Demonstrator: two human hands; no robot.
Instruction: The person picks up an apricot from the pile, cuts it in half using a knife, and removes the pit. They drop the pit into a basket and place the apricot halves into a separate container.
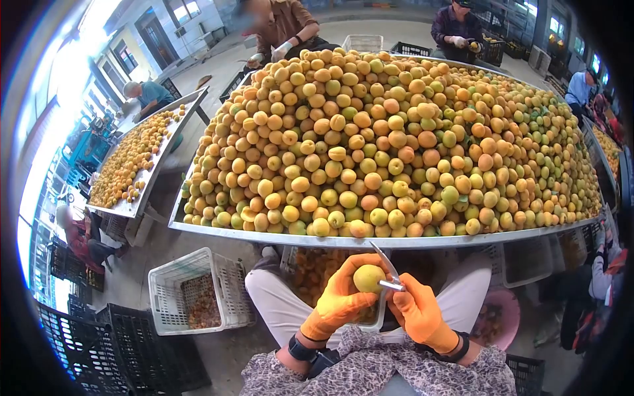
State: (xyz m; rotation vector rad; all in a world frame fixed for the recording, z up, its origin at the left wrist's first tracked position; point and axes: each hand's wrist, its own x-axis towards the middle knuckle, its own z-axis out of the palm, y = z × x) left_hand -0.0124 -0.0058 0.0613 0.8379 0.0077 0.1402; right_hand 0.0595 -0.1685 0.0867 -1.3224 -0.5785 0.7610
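Note:
My left hand (335, 302), in an orange glove, has its fingers wrapped around a yellow-green apricot (367, 279). Against the right side of that fruit lies a small knife (387, 263) with a thin, slightly curved metal blade pointing up and away from me. My right hand (424, 315), gloved in orange too, grips the knife at its short metal end, close to the left fingertips. Both hands are over my lap, just in front of the metal-edged table (396, 243). On it a large heap of apricots (389, 152) rises right before me.
Below the table edge, between my knees, is a crate holding orange fruit pieces (317, 264). A white crate (228, 280) stands left, a pink basin (505, 317) right. Black crates (142, 350) fill the lower left. Co-workers (284, 30) sit around; another fruit table (142, 165) is left.

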